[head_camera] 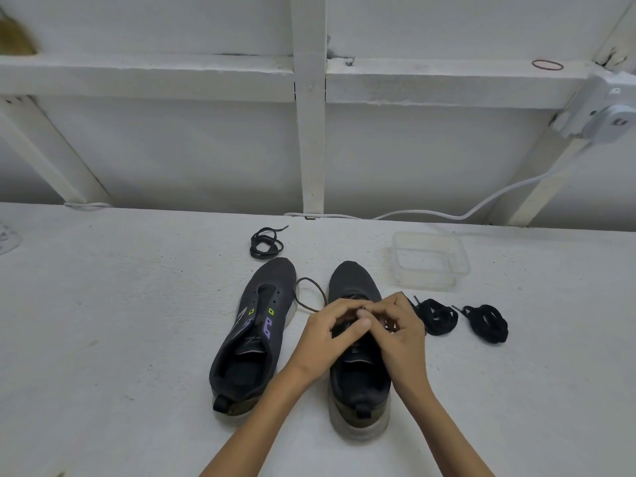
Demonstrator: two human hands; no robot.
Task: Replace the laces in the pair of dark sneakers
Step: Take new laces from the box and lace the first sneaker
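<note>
Head view. On the white counter (120,321) I see the pair of dark sneakers side by side near the middle, toes toward the far edge. The left sneaker (254,325) has bare eyelets. Over the eyelets of the right sneaker (358,280), the left hand (327,339) and right hand (399,332) meet with fingers curled, pinching the brown lace (309,290), which loops out between the two shoes. A coiled dark lace (266,244) lies beyond the left sneaker's toe, toward the far edge. Two coiled black laces (437,316) (487,321) lie just right of the right hand. A clear plastic container (430,259) sits beyond them. A white cable (481,208) runs along the far edge.
</note>
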